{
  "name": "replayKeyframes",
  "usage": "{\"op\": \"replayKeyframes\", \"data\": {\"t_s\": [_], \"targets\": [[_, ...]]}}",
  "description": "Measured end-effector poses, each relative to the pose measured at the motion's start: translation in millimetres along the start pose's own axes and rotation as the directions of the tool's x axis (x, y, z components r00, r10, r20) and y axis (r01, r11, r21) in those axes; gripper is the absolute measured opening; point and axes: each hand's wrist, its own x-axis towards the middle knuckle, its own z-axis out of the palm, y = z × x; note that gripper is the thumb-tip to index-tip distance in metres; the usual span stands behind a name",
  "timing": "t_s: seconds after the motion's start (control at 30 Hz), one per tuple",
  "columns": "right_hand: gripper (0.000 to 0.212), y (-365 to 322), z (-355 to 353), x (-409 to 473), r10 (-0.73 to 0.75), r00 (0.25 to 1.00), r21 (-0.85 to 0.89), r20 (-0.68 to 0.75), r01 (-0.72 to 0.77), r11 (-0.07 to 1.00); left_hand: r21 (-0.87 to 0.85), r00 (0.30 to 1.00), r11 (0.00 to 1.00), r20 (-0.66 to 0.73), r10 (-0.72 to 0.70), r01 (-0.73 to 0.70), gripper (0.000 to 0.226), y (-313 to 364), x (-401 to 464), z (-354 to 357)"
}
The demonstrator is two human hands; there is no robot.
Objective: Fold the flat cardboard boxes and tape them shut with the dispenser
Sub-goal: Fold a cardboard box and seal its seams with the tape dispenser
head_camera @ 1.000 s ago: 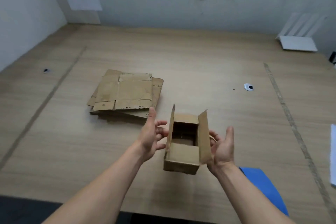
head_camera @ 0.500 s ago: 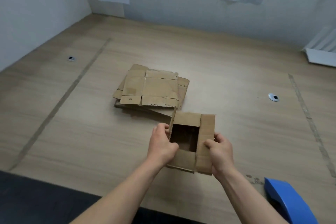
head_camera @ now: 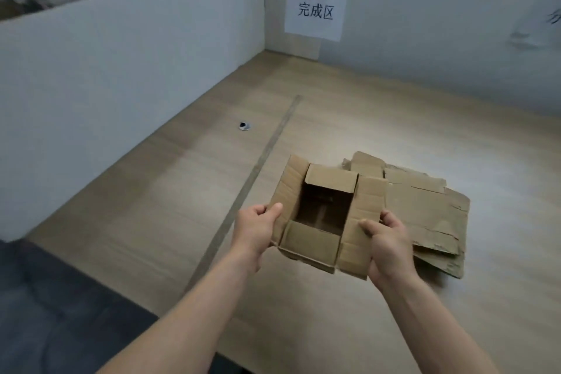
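White partition walls close in the far and left sides of a broad pale wooden tabletop, and a white paper sign with three black printed characters hangs on the wall at the far corner, well beyond the small brown cardboard box that serves as the landmark. That box is held up over the table near the person's edge, its top open, with the two long flaps spread outward to either side and the two short flaps folded partly inward over the dark interior. Just right of the box and partly hidden behind it lies a stack of flattened brown cardboard blanks on the table, its near edges ragged. A thin grey strip runs across the tabletop just left of the box. Left hand grips the box's left flap, thumb on top and fingers curled beneath. Right hand grips the right flap in the same way. Farther left of the box, beyond the strip, sits a small round metal grommet set into the wood.
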Motion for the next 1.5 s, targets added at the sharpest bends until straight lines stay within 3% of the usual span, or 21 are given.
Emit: {"op": "replayKeyframes", "data": {"t_s": [0.13, 0.2, 0.27, 0.37, 0.47, 0.53, 0.6, 0.7, 0.8, 0.93, 1.13, 1.5], "targets": [[0.021, 5, 77, 3, 0.069, 0.996, 0.001, 0.054, -0.069, 0.998, -0.156, 0.988, 0.987, -0.142, -0.057, 0.034, 0.015, 20, 31, -59], [0.021, 8, 106, 5, 0.093, 0.992, 0.002, 0.086, -0.094, 0.996, -0.116, 0.974, 0.993, -0.228, -0.022, -0.005, 0.010, 24, 44, -82], [0.023, 11, 132, 5, 0.111, 0.987, -0.006, 0.119, -0.111, 0.994, 0.161, 0.930, 0.986, -0.353, 0.101, -0.046, 0.013, 29, 55, -102], [0.028, 16, 165, 0, 0.087, 0.986, -0.008, 0.145, -0.087, 0.996, 0.594, 0.884, 0.797, -0.424, 0.198, 0.107, 0.042, 40, 57, -118], [0.033, 24, 191, -8, 0.048, 0.985, -0.024, 0.163, -0.045, 0.999, 0.740, 0.879, 0.644, -0.423, 0.220, 0.195, 0.064, 47, 57, -127], [0.032, 28, 205, -13, 0.039, 0.982, -0.039, 0.185, -0.033, 0.999, 0.762, 0.860, 0.603, -0.453, 0.234, 0.238, 0.071, 46, 59, -136], [0.027, 32, 218, -15, 0.034, 0.980, -0.061, 0.196, -0.022, 0.998, 0.749, 0.855, 0.609, -0.472, 0.214, 0.261, 0.071, 42, 64, -149], [0.026, 37, 241, -11, 0.054, 0.981, -0.061, 0.189, -0.043, 0.997, 0.639, 0.871, 0.719, -0.482, 0.094, 0.275, 0.065, 42, 84, -174], [0.023, 42, 275, 8, 0.119, 0.983, -0.055, 0.142, -0.112, 0.992, 0.528, 0.922, 0.818, -0.388, -0.009, 0.230, 0.060, 54, 121, -203], [0.025, 42, 339, 49, 0.200, 0.979, -0.021, 0.043, -0.199, 0.980, 0.376, 0.963, 0.919, -0.269, -0.016, 0.121, 0.031, 77, 186, -245], [0.030, 40, 448, 96, 0.244, 0.965, 0.048, 0.099, -0.249, 0.967, 0.172, 0.898, 0.985, -0.437, 0.049, 0.030, 0.011, 112, 271, -302], [0.057, 62, 542, 157, 0.250, 0.954, -0.017, 0.169, -0.250, 0.968, 0.095, 0.821, 0.995, -0.569, 0.052, 0.003, 0.028, 122, 381, -333]]}}
